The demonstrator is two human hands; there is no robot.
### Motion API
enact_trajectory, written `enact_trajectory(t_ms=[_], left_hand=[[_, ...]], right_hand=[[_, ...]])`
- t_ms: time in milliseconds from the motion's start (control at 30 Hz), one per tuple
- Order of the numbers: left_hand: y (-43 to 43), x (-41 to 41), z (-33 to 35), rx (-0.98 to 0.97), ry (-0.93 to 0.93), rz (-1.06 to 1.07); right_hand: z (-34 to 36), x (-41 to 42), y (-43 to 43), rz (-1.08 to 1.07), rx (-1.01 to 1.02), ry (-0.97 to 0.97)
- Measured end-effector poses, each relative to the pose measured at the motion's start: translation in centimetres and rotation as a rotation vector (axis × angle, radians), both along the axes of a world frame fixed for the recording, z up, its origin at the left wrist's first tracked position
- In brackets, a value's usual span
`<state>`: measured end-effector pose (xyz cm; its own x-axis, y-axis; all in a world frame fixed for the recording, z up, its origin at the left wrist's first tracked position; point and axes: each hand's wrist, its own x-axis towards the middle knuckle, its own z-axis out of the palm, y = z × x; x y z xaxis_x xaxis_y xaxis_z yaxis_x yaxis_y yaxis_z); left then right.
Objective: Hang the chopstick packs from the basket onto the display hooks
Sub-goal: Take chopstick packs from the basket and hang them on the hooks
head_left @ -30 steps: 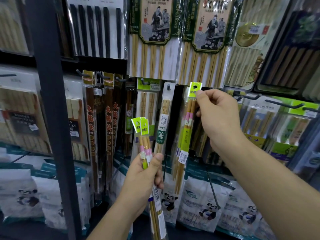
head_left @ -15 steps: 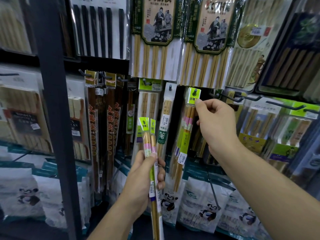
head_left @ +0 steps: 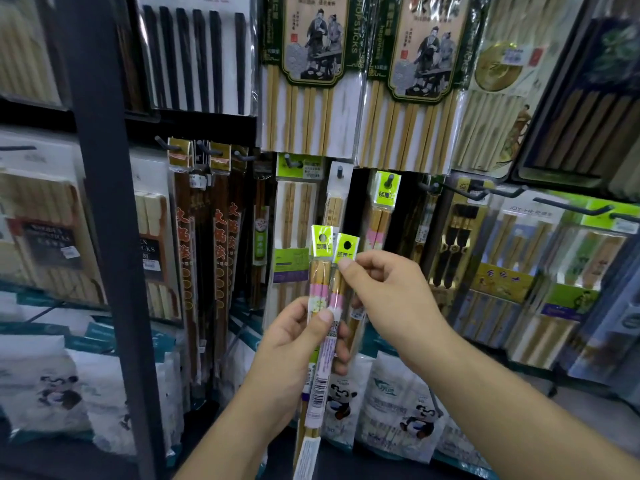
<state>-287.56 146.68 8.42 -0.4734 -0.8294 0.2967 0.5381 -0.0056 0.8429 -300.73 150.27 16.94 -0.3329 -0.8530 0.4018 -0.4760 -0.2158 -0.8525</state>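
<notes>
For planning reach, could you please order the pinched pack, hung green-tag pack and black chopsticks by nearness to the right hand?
1. Pinched pack, in the right hand.
2. Hung green-tag pack, just above.
3. Black chopsticks, upper left.

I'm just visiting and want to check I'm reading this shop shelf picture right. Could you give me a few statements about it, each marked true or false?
1. The left hand holds two green-topped packs. True.
2. The right hand is empty. False: it pinches the right pack of the two, just under its green tag.
3. A matching hung pack sits on a hook. True.
4. The black chopsticks hang in the bottom row. False: they hang in the top row, at the left.
5. Panda-printed bags sit below the hanging packs. True.
</notes>
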Motion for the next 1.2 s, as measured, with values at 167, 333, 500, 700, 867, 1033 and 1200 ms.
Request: enact_trajectory(t_ms=[167, 333, 500, 700, 867, 1033, 1200], left_hand=[[-0.2, -0.3, -0.2, 0.027, 0.026, 0.012], [-0.8, -0.2, -0.6, 0.022, -0.068, 0.118], [-0.9, 0.0, -0.6, -0.014, -0.079, 0.117], [-0.8, 0.1, -0.6, -0.033, -0.098, 0.109], [-0.7, 0.2, -0.6, -0.042, -0.098, 0.105], [-0.6, 0.2, -0.3, -0.04, -0.106, 0.104], [-0.5, 0.2, -0.2, -0.042, -0.112, 0.103]], right_hand=[[0.7, 0.0, 0.2, -0.034, -0.063, 0.029], [3.4, -0.9, -0.3, -0.065, -0.163, -0.033], [5.6, -1.8, -0.8, -0.115, -0.225, -0.081], [5.9, -2.5, -1.4, -0.169, -0.235, -0.197], [5.8, -2.5, -1.7, -0.189, -0.239, -0.199], [5.9, -2.5, -1.8, -0.186, -0.256, -0.157], [5.2, -2.7, -1.8, -0.215, -0.26, -0.067]])
